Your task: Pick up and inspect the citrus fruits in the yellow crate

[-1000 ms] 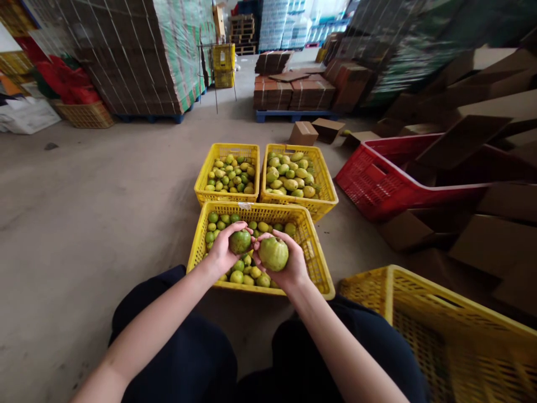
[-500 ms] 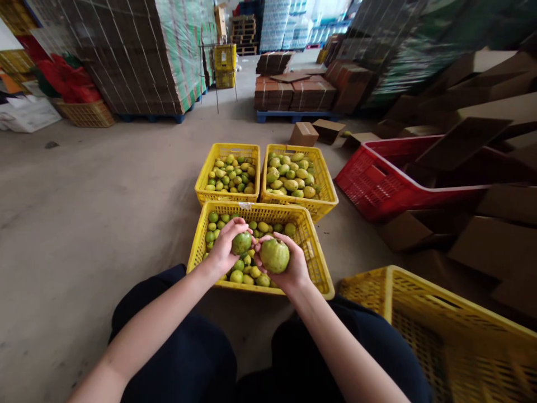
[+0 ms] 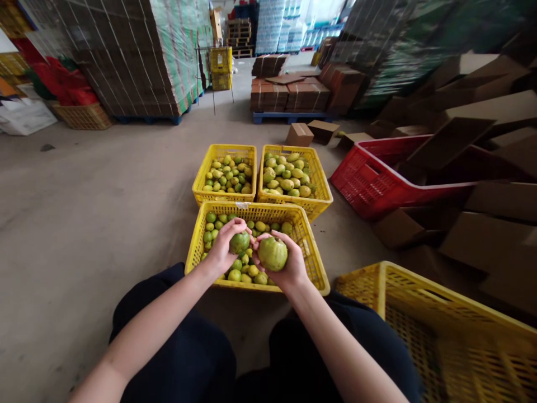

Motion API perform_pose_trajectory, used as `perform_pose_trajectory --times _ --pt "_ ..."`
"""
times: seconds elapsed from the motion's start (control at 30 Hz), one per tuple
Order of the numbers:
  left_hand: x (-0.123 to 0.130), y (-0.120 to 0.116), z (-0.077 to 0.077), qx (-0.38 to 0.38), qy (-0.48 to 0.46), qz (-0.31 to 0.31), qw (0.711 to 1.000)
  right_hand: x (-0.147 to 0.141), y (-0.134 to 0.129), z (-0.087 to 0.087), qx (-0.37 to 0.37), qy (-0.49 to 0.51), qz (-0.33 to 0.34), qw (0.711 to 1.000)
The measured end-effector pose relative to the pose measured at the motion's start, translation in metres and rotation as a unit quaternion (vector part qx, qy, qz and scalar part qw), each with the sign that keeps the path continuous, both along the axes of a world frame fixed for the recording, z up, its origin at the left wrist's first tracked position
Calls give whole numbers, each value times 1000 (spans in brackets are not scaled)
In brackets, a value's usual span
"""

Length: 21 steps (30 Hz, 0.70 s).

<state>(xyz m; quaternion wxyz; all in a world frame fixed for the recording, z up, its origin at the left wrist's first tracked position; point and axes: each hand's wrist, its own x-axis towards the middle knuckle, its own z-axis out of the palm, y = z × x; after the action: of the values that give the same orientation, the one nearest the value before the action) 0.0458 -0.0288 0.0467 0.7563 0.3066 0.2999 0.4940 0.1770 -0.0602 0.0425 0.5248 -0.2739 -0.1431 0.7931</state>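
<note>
My left hand (image 3: pixel 226 242) is closed round a small, round green lemon (image 3: pixel 239 242). In my right hand (image 3: pixel 292 262) rests a larger, ribbed yellow-green lemon (image 3: pixel 272 254), with fingers curled about its sides. The fingertips of both hands are close together; whether they touch is hard to tell. Both fruits are held above the near yellow crate (image 3: pixel 315 267), where green and yellow lemons (image 3: pixel 235 275) lie loose. My hands and forearms hide part of its contents.
Behind stand a left yellow crate (image 3: pixel 197 187) of smaller lemons and a right yellow crate (image 3: pixel 325 187) of larger, longer ones. A red crate (image 3: pixel 361 190) holding cardboard lies to the right. Another yellow crate (image 3: pixel 382 291) is beside my right knee. Flattened cardboard (image 3: pixel 308 95) sits on a blue pallet.
The view has shifted slightly, so the crates appear a little further left. Both hands keep the same lemons in nearly the same pose; the larger one seems slightly turned.
</note>
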Motion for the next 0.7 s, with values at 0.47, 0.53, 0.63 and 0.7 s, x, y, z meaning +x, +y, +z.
perform_pose_trajectory --times 0.47,0.53,0.63,0.7 --pt "-17 8 -5 -177 -145 25 973 -1 -2 6 -37 14 -69 997" --pt "-18 9 -4 -180 -150 7 972 0 0 5 -46 19 -93 994" --pt "-16 9 2 -175 -169 0 970 1 2 5 -46 52 -119 990" --pt "-11 9 5 -168 -191 15 967 1 5 5 -40 75 -136 987"
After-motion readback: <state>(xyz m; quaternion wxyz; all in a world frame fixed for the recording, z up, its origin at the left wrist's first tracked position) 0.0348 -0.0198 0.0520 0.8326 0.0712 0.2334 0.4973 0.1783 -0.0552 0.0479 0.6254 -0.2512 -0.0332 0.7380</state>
